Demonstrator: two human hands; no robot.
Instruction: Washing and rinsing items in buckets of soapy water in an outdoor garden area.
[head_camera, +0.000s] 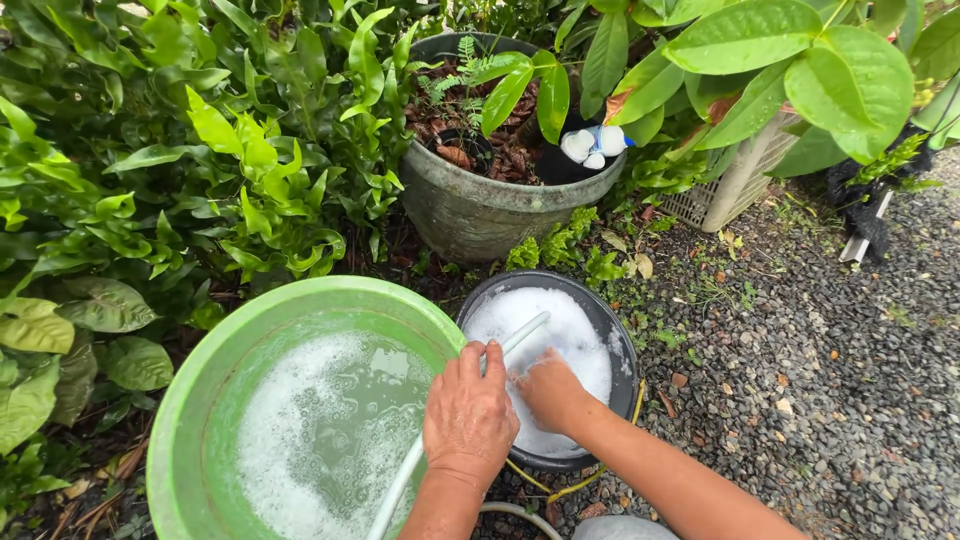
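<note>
A person leans over two wash tubs set on gravel beside a garden bed. The left hand (468, 413) is closed round a long white pipe (455, 418), gripping it near the middle where it crosses the rim of the green basin (190, 420). The pipe slants from the lower edge of the view, over that basin's sudsy water, and up into the smaller black tub (625, 350), which is heaped with white foam.

The right hand (550, 388) sits in the foam against the pipe's upper stretch, its fingers curled and partly buried in suds; it appears to be rubbing or holding the pipe there, though the foam hides whether it has a full grip.

The pipe looks stiff, light and hollow, like plastic, and wet soap will likely make it slippery, so a full wrap of the fingers near the middle, as the left hand has it, seems the surest hold. Its length could make the far end swing if held too near one tip.

Behind the tubs stand a weathered plant pot (480, 205), leafy shrubs (200, 170) and a pale plastic crate (740, 180).
</note>
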